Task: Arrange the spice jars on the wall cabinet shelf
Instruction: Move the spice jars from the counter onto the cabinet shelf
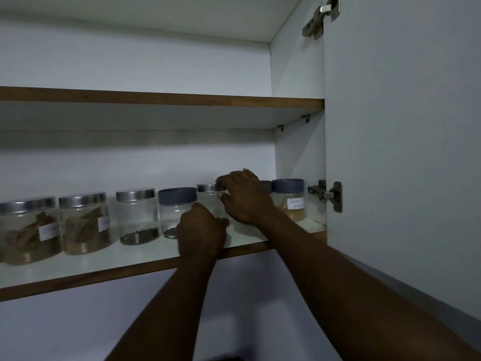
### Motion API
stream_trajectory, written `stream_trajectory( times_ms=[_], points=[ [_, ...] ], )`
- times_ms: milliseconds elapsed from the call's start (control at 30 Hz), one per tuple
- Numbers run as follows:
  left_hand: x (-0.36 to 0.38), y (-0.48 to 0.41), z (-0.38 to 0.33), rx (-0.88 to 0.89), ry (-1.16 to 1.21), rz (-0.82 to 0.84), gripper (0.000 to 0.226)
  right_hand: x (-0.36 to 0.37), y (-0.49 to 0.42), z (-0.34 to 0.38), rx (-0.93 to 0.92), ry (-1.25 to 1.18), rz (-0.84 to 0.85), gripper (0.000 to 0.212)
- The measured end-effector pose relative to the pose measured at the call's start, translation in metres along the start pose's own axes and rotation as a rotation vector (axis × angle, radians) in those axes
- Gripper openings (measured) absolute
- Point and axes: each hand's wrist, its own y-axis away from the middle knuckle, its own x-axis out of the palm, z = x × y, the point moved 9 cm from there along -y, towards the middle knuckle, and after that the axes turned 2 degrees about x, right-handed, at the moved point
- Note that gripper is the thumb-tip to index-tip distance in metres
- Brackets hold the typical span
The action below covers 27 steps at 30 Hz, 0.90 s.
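Observation:
Several clear spice jars stand in a row on the lower shelf (104,259) of the wall cabinet. My left hand (201,230) grips the lower body of a silver-lidded jar (207,194) in the middle of the row. My right hand (244,198) is closed over the top of a jar just right of it, which is mostly hidden by the hand. To the left stand a grey-lidded jar (177,207), a silver-lidded jar with dark seeds (136,217) and two labelled jars with brown spices (83,222). A grey-lidded labelled jar (289,199) stands at the far right.
The upper shelf (156,97) runs above the jars. The open cabinet door (403,152) stands at the right, with hinges (328,195) beside the last jar. Bare shelf board lies in front of the jars at the left.

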Motion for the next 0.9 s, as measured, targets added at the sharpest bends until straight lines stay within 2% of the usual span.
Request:
stream_trajectory(
  times_ms=[133, 267, 433, 600, 767, 900],
  points=[
    [0.007, -0.002, -0.001, 0.024, 0.007, 0.043, 0.039, -0.003, 0.004, -0.002, 0.004, -0.134, -0.154, 0.028],
    [0.026, -0.01, 0.004, 0.002, -0.029, 0.173, 0.061, 0.003, 0.001, -0.004, 0.021, -0.209, -0.137, 0.022],
    [0.042, -0.022, 0.007, -0.003, -0.105, 0.275, 0.077, 0.008, 0.005, -0.014, 0.034, -0.25, -0.176, 0.033],
    [0.047, -0.034, 0.015, -0.043, -0.086, 0.342, 0.102, 0.01, 0.002, -0.013, 0.02, -0.217, -0.2, 0.037],
    [0.047, -0.036, 0.018, -0.037, -0.094, 0.329, 0.102, 0.011, 0.001, -0.009, 0.001, -0.172, -0.196, 0.035],
    [0.044, -0.037, 0.019, -0.026, -0.101, 0.296, 0.093, 0.008, 0.002, -0.001, -0.022, -0.132, -0.217, 0.034]
  ],
)
